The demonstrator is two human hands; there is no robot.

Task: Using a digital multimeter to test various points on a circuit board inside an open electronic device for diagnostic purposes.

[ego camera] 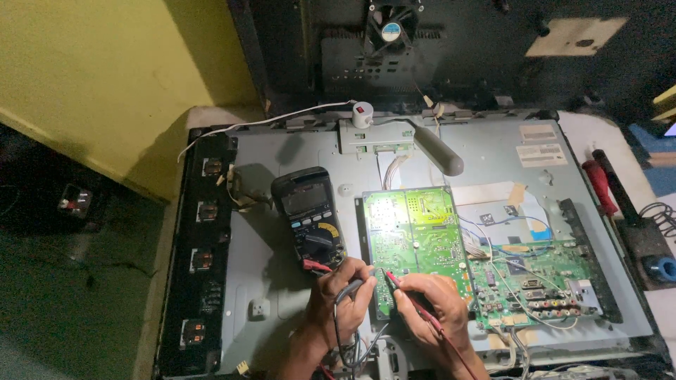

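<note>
1. At the lower edge of the green power board [412, 239], near its bottom left corner, two probe tips are brought close together: one black probe [352, 287] and one red probe [403, 287].
2. The black probe is pinched between the closed fingers of the left hand [341, 295], its tip pointing right toward the board edge.
3. The red probe is gripped in the closed fingers of the right hand [431, 304], which rests on the lower part of the board; its red lead is seen trailing down past the wrist.
4. Whether either tip actually touches a solder point cannot be told.
5. One dark multimeter [310, 214] with a yellow-ringed dial is laid just left of the board, above the left hand, with the leads plugged in at its lower end.
6. Two circuit boards are counted on the grey metal back panel [267, 246]: the lit power board and a second green main board [535, 281] to its right, joined by thin wires.
7. Four small square sockets are lined along the black left frame strip [204, 246].
8. One lamp with a grey handle [436, 149] is lying above the boards, beside a white cable [267, 121] with a red-buttoned switch.
9. One red-handled screwdriver [600, 184] is lying at the right edge, well apart from the hands.
10. One fan [391, 28] is visible at the top, in the dark housing.
</note>
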